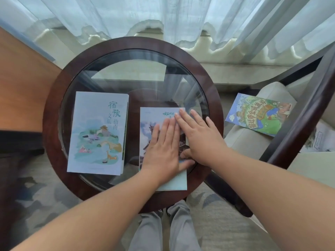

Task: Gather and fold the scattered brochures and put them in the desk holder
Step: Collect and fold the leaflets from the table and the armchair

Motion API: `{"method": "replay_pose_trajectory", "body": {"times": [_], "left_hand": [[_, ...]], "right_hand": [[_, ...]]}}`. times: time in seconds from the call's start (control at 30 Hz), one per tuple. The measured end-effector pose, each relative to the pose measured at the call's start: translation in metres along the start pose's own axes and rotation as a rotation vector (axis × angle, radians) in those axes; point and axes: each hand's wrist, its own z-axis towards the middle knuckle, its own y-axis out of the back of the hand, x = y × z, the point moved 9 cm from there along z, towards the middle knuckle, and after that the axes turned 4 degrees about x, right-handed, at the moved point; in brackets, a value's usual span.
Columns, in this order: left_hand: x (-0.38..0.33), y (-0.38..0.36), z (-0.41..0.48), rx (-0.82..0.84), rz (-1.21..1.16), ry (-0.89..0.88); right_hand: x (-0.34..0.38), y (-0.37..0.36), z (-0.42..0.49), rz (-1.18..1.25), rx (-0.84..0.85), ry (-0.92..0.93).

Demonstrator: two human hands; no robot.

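Left hand [163,151] and right hand [199,134] lie flat, fingers straight, on the photo brochure [150,118].
Rectangular, its title perhaps "项王故里", it overhangs the near dark-wood rim of the round glass-topped table [52,124]. Left of it lies the pale brochure [96,133] reading "宿豫之旅指南"; farther right, the colourful brochure [257,115] rests on a cushioned chair [250,142].

Round glass-topped counter [51,115], dark wood rim. Sheer white curtain [163,13] behind. Beige armchair [244,142] just right of it, dark frame. Patterned carpet [217,229] underneath.
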Motion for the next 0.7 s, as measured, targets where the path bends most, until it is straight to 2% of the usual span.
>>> {"method": "replay_pose_trajectory", "body": {"times": [0.1, 0.2, 0.33, 0.43, 0.5, 0.57, 0.7], "left_hand": [[-0.019, -0.015, -0.034, 0.021, -0.007, -0.103], [-0.013, -0.012, -0.043, -0.029, -0.066, -0.154], [0.043, -0.006, -0.036, 0.042, 0.015, 0.006], [0.047, -0.004, -0.037, 0.110, 0.104, 0.025], [0.040, 0.015, -0.036, 0.098, 0.083, 0.053], [0.035, 0.046, -0.031, 0.041, 0.019, 0.058], [0.010, 0.098, -0.019, -0.023, -0.077, -0.019]], "right_hand": [[-0.001, 0.000, 0.000, -0.010, 0.016, 0.007], [0.000, 0.002, -0.001, -0.013, 0.023, -0.003], [0.001, 0.000, 0.001, -0.002, 0.042, 0.000], [0.002, 0.003, 0.000, -0.010, 0.033, 0.004], [0.005, 0.009, -0.005, 0.009, 0.035, 0.015], [0.009, 0.020, -0.017, 0.089, -0.006, 0.026], [0.004, 0.056, -0.065, 0.276, -0.207, 0.006]]}}
